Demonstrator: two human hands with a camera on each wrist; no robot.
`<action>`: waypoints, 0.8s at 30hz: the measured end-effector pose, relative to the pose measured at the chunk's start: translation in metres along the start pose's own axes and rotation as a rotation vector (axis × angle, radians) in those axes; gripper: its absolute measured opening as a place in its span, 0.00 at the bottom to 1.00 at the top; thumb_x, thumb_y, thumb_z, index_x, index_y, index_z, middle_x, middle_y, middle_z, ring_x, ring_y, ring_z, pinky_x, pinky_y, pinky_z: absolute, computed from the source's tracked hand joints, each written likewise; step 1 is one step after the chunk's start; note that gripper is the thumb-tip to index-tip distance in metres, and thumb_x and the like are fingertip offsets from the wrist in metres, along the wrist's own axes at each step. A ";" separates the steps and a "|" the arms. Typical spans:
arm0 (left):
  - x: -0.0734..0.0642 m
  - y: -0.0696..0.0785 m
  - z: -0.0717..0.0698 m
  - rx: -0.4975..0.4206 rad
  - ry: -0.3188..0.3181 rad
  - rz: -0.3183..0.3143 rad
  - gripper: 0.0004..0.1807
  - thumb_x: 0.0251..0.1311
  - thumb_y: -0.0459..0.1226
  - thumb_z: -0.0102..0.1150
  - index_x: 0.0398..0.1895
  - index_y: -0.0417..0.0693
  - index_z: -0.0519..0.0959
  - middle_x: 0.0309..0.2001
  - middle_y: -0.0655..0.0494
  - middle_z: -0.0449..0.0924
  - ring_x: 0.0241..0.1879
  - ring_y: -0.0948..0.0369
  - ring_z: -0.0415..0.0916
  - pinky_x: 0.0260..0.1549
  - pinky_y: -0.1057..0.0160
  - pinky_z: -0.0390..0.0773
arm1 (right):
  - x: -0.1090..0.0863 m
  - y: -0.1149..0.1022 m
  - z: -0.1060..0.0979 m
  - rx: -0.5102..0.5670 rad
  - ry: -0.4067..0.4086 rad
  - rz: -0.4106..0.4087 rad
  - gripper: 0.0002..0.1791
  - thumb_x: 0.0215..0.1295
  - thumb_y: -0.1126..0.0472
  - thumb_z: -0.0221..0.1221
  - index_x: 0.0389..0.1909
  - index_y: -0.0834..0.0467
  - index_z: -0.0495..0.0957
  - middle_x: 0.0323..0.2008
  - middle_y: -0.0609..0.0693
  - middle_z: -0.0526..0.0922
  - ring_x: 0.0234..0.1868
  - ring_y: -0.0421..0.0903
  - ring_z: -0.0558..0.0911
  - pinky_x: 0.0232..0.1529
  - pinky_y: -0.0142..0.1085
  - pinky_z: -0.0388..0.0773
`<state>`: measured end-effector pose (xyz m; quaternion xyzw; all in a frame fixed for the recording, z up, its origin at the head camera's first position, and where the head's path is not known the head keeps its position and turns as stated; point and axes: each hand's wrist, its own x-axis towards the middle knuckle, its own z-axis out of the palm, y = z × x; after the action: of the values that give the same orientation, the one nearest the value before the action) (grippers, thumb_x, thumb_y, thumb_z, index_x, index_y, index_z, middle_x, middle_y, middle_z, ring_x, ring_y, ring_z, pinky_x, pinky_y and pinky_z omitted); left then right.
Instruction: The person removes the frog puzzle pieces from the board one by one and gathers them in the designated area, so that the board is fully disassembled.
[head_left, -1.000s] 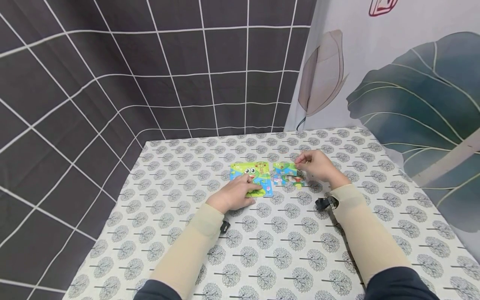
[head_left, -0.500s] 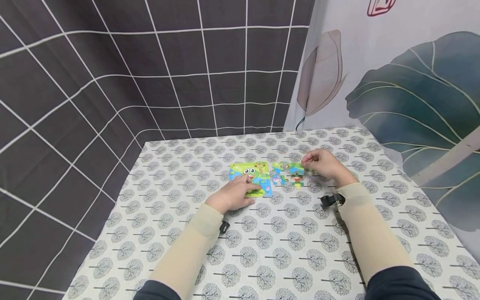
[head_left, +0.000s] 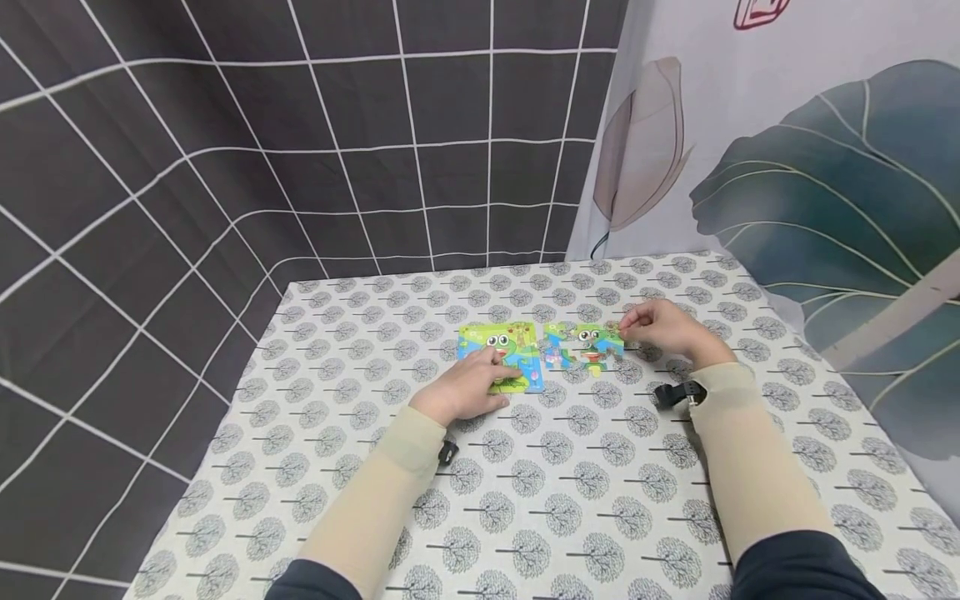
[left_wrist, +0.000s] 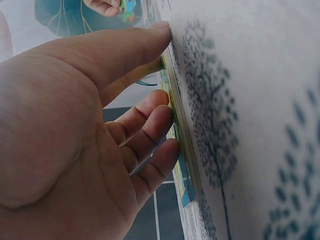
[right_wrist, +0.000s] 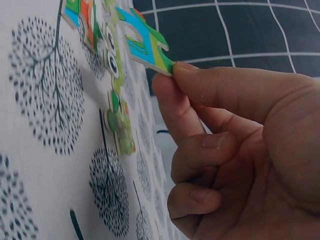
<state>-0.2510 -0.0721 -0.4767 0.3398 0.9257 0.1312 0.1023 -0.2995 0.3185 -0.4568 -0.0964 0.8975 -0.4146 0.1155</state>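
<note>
A flat frog jigsaw puzzle (head_left: 527,337) in bright green and blue lies near the middle of the table. My left hand (head_left: 467,388) rests on its near left part, covering some of the picture. In the left wrist view the fingertips (left_wrist: 162,122) touch the puzzle's surface, loosely bent. To the right, several loose puzzle pieces (head_left: 555,356) form a partial frog picture with eyes. Over their right end is my right hand (head_left: 667,327). Between thumb and forefinger it pinches a blue and green puzzle piece (right_wrist: 146,44), held tilted above the pieces on the cloth (right_wrist: 120,125).
A white tablecloth (head_left: 555,500) printed with grey trees covers the table. Behind stands a dark curtain (head_left: 450,100) with white grid lines. A pale curtain (head_left: 720,100) with large leaves hangs at the right. A black wrist strap (head_left: 678,394) circles the right wrist.
My right hand has moved steadily to the right with the puzzle piece, uncovering the frog eyes among the loose pieces. The left hand stays on the puzzle.
</note>
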 end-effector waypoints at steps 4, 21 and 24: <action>0.000 0.000 -0.001 0.007 0.002 -0.002 0.32 0.67 0.50 0.68 0.74 0.66 0.74 0.67 0.54 0.68 0.61 0.58 0.69 0.63 0.58 0.73 | -0.003 0.005 -0.004 0.018 -0.030 0.025 0.14 0.68 0.59 0.69 0.48 0.65 0.83 0.42 0.58 0.86 0.38 0.51 0.80 0.37 0.39 0.80; -0.002 0.001 -0.003 -0.024 0.003 -0.005 0.31 0.67 0.49 0.69 0.74 0.65 0.75 0.61 0.57 0.69 0.55 0.60 0.69 0.57 0.59 0.76 | -0.008 0.024 -0.014 0.039 -0.127 0.044 0.16 0.65 0.63 0.69 0.50 0.68 0.82 0.42 0.57 0.87 0.34 0.47 0.80 0.37 0.37 0.82; -0.002 0.001 -0.003 -0.024 0.002 -0.005 0.31 0.67 0.49 0.69 0.74 0.65 0.75 0.60 0.58 0.69 0.52 0.61 0.68 0.53 0.61 0.76 | -0.007 0.026 -0.014 0.059 -0.148 0.066 0.16 0.65 0.65 0.69 0.50 0.69 0.82 0.40 0.58 0.86 0.31 0.46 0.79 0.35 0.36 0.82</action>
<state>-0.2493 -0.0729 -0.4734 0.3361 0.9250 0.1422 0.1056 -0.2990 0.3473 -0.4672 -0.0935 0.8766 -0.4287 0.1977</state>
